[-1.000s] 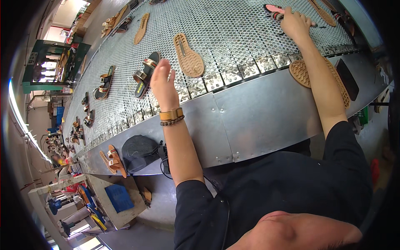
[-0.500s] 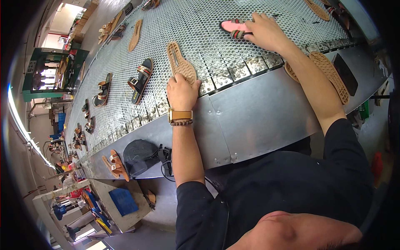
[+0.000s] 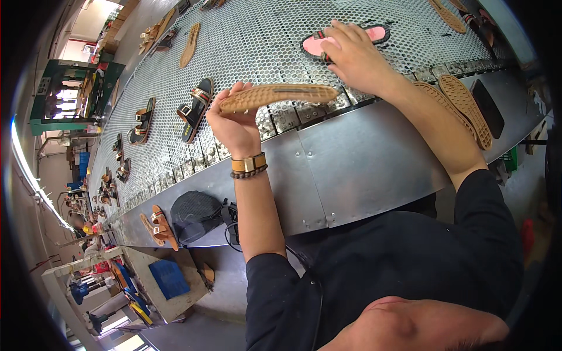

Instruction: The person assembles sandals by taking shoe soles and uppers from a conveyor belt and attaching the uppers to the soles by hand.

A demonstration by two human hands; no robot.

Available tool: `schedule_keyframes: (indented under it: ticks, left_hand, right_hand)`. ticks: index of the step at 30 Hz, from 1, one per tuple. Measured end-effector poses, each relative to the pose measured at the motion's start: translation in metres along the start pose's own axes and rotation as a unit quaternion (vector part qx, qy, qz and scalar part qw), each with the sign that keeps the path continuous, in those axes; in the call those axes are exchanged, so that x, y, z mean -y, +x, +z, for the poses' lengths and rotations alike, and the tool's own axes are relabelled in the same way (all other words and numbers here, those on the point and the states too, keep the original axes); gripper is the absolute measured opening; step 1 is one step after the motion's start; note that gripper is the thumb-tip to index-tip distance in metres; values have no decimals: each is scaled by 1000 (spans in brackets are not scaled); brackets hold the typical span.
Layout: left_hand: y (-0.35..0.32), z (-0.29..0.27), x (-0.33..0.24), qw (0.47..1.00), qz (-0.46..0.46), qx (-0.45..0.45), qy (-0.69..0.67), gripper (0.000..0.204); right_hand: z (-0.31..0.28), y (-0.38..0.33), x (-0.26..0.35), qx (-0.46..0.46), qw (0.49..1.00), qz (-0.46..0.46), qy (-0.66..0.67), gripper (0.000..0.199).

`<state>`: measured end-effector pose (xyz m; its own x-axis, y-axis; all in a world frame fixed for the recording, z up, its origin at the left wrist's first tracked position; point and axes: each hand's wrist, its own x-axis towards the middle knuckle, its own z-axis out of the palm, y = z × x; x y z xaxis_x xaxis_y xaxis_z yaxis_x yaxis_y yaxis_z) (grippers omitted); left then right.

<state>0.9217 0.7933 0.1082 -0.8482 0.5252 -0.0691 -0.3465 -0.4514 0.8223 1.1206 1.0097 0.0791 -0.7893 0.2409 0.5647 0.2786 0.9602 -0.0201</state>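
My left hand (image 3: 234, 121) grips a tan rubber shoe sole (image 3: 278, 96) by its heel end and holds it lifted above the near edge of the perforated metal conveyor (image 3: 252, 41), tread side toward me. My right hand (image 3: 357, 57) rests flat on a pink sandal with a striped strap (image 3: 339, 41), lying on the belt farther right. A black sandal with brown straps (image 3: 195, 109) lies on the belt just left of my left hand.
Several more sandals (image 3: 140, 120) and a loose sole (image 3: 189, 44) run along the belt to the far left. Two tan soles (image 3: 465, 105) and a black pad (image 3: 487, 107) lie on the steel ledge at right. A black cap (image 3: 193, 207) and a sandal (image 3: 159, 225) sit below the ledge.
My left hand took hold of the tan sole and lifted it off the belt, turning it on edge. My right hand drew the pink sandal nearer along the belt.
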Motion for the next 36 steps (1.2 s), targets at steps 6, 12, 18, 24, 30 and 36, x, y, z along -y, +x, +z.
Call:
schedule_keyframes:
  ticks: [6,12,18,24,30,36]
  left_hand:
    - [-4,4,12,988,-68,137,11,34]
    - [-29,24,46,868,-193,383,251,33]
    - [-40,34,72,692,252,323,594,14]
    - [-23,37,78,658,123,335,663,25]
    - [-25,51,92,621,96,271,729,33]
    - [-23,52,96,624,72,269,730,30]
  right_hand:
    - [5,-5,-10,42,996,61,-55,49]
    - [9,-11,-26,39,990,111,-73,44]
    - [3,-14,-36,92,984,147,-50,45]
    - [5,-18,-37,76,988,126,-54,45]
    - [-2,-22,-42,82,988,124,-48,46]
    - [-8,-26,-50,82,987,135,-27,45]
